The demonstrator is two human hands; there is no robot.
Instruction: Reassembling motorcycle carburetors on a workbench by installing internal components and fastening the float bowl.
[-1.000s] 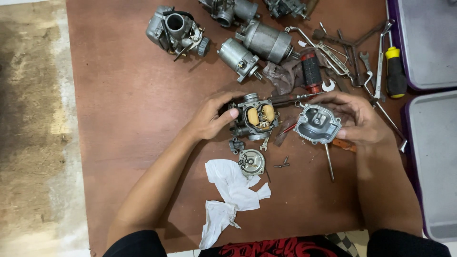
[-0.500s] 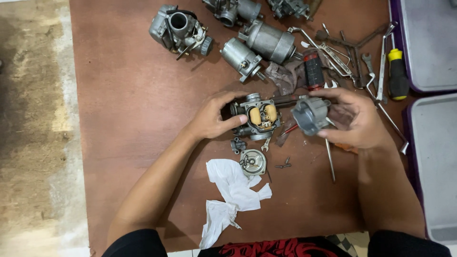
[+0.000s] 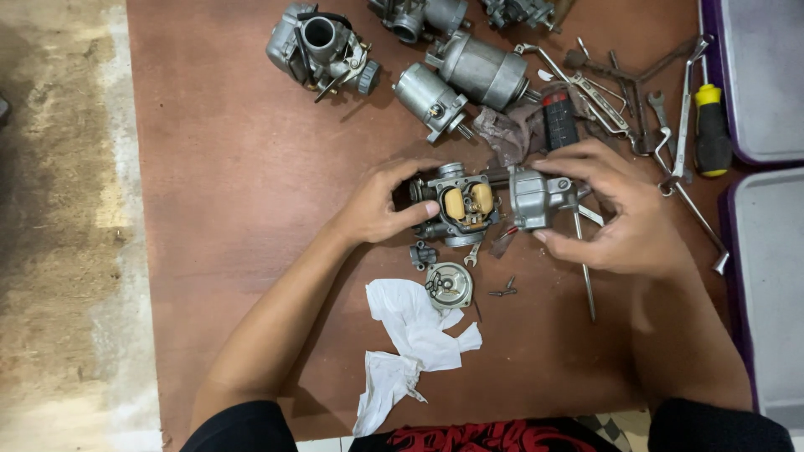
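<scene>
— Left hand (image 3: 377, 209): fingers (image 3: 419, 213) clamped around the carburettor body (image 3: 459, 205) at mid-frame, underside up, two tan floats showing in the open chamber.

— Right hand (image 3: 624, 213): fingers (image 3: 578, 167) pinched on the grey float bowl (image 3: 536, 197), held tilted just right of the body, close but apart.

— Progress, judging by the layout: bowl off, chamber bare, small parts already out. A round metal cap (image 3: 448, 286), a tiny block (image 3: 423, 254) and loose screws (image 3: 502, 289) lying just below the body. Bowl not seated; whether coming off or going back on, cannot tell.

— Materials: cast alloy, dull grey, ribbed and lumpy on body and bowl; floats smooth, plastic-looking, rounded. White tissue (image 3: 414, 343) crumpled, soft, lower centre.

— Farther out: another carburettor (image 3: 318, 50) upper left, two smooth metal cylinders (image 3: 469, 79) top centre, a greasy rag (image 3: 515, 134) beside them. Tangle of thin steel wrenches (image 3: 624, 92) upper right, a yellow-and-black screwdriver (image 3: 712, 125) next to a grey tray (image 3: 766, 75) with purple rim.

— Underneath: table (image 3: 226, 184) reddish-brown, scuffed, matte.
</scene>
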